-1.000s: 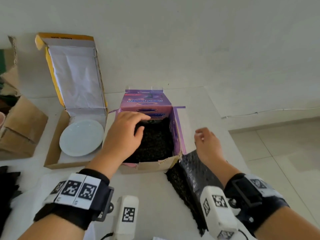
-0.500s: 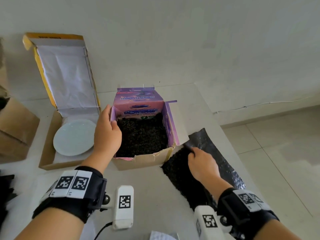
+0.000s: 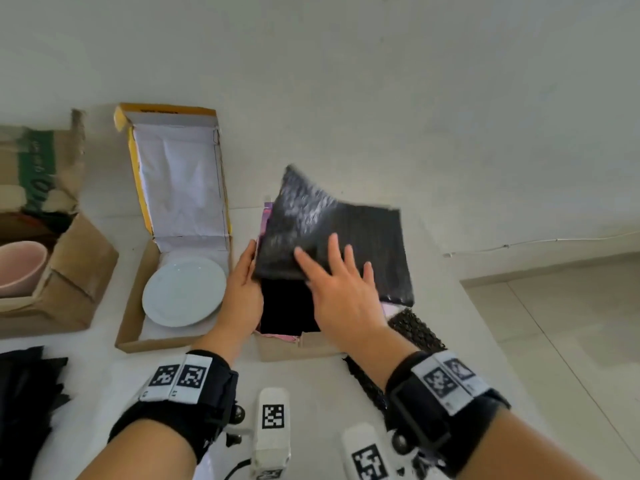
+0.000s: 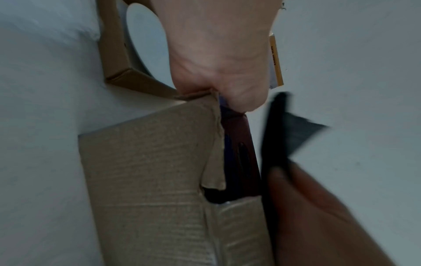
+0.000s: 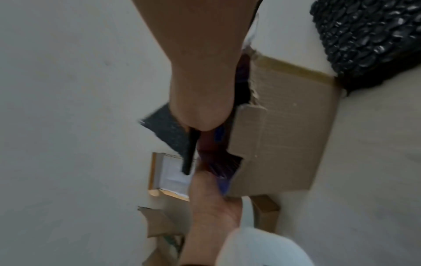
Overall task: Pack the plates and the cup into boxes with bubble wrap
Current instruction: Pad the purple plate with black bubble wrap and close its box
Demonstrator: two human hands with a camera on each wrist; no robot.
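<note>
A cardboard box with a purple lining stands mid-table, dark inside. My left hand grips its left wall, as the left wrist view shows at the torn rim. My right hand holds a black bubble wrap sheet over the box, fingers straight on top, thumb seemingly beneath. The sheet's left corner curls upward. A white plate lies in a flat open box to the left. A pink cup sits in a brown box at far left.
Another black bubble wrap sheet lies on the table right of the middle box. A dark pile lies at the near left. The flat box's lid stands upright against the wall. The table's right edge drops to a tiled floor.
My right hand has lifted a black sheet off the table at the right and swung it left over the box. My left hand has stayed on the box's left wall.
</note>
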